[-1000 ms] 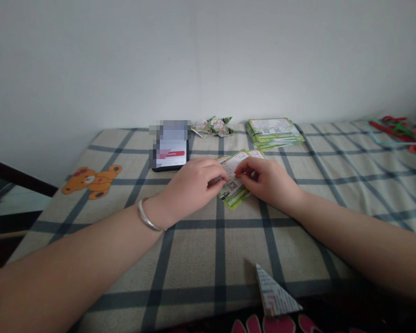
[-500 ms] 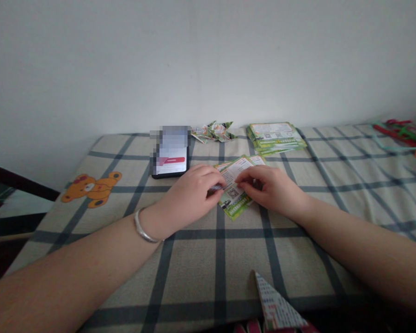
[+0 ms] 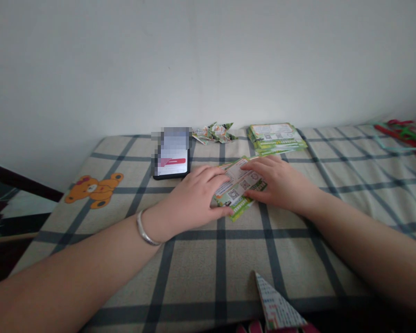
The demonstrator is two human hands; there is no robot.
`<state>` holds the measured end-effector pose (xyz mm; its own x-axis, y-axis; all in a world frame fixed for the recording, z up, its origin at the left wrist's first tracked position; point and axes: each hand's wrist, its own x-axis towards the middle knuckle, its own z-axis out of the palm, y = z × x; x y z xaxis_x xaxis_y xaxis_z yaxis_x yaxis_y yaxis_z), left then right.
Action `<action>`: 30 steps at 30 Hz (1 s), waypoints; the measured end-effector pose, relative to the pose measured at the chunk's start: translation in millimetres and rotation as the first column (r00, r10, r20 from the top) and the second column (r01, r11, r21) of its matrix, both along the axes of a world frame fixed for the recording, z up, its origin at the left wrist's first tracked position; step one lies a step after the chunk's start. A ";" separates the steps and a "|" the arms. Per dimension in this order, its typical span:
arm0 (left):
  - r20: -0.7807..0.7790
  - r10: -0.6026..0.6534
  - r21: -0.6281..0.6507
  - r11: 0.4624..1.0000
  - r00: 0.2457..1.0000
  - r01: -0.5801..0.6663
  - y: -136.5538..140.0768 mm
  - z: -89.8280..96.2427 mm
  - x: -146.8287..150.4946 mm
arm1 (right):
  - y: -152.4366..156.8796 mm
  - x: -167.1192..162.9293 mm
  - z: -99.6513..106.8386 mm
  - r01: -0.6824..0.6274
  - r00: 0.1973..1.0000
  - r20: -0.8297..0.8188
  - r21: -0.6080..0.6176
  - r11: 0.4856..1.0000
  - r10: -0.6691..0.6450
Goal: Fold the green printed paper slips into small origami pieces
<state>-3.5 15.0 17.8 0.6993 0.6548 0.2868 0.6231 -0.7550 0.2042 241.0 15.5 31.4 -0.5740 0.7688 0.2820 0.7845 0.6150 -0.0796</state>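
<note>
A green-and-white printed paper card (image 3: 234,192) with square codes lies on the checked tablecloth, partly over another card that shows at its edges. My left hand (image 3: 201,199), with a silver bangle on its wrist, rests at the card's left side, thumb apart from the fingers and at the lower edge. On the right, my right hand (image 3: 277,182) touches the card with fingers spread above and thumb below. Both palms hide parts of the cards. A folded paper triangle (image 3: 277,303) sticks up at the near edge of the table.
Behind my left hand lies a phone (image 3: 173,159). Small folded paper pieces (image 3: 215,133) lie by the wall, left of a stack of cards (image 3: 277,136). Red and green stringy items (image 3: 402,134) are at far right. A bear figure (image 3: 93,189) shows on the tablecloth (image 3: 190,273).
Both hands have gone from pinched fingers to spread ones on the card. My right hand has shifted slightly right, and more of the upper card's printed face shows.
</note>
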 end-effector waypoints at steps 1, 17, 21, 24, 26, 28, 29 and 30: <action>-0.010 -0.007 -0.006 1.000 1.000 0.007 -0.1 0.6 -0.3 | -1.0 0.9 1.6 -0.018 1.000 0.002 -0.006 1.000 0.018; -0.055 -0.086 0.020 0.996 0.995 0.087 4.7 4.7 -2.8 | -8.4 8.0 19.4 -0.311 0.942 0.096 -0.099 0.945 0.320; -0.045 -0.092 0.019 0.995 0.995 0.093 4.8 4.6 -0.1 | -11.4 5.3 19.9 -0.380 0.914 0.134 -0.052 0.923 0.384; -0.052 -0.099 0.026 0.995 0.994 0.100 4.9 5.3 0.9 | -13.6 3.4 20.5 -0.377 0.903 0.217 -0.022 0.926 0.372; -0.058 -0.117 0.038 0.992 0.991 0.120 4.9 6.2 0.5 | -13.9 2.8 19.4 -0.342 0.904 0.277 0.012 0.940 0.325; -0.058 -0.141 0.053 0.988 0.988 0.145 4.5 7.2 -0.4 | -12.9 3.6 17.1 -0.301 0.922 0.261 0.023 0.953 0.285; -0.056 -0.151 0.058 0.986 0.987 0.154 4.2 7.6 -0.8 | -12.2 4.6 15.7 -0.283 0.934 0.229 0.012 0.959 0.273; -0.054 -0.159 0.062 0.985 0.986 0.162 3.8 8.0 -1.2 | -11.4 5.8 14.5 -0.274 0.945 0.185 -0.006 0.962 0.271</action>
<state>-4.7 18.8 25.7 0.8078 0.5140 0.2885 0.5011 -0.8566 0.1230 246.8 4.1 45.9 -0.8038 0.5711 0.1665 0.5867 0.8073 0.0637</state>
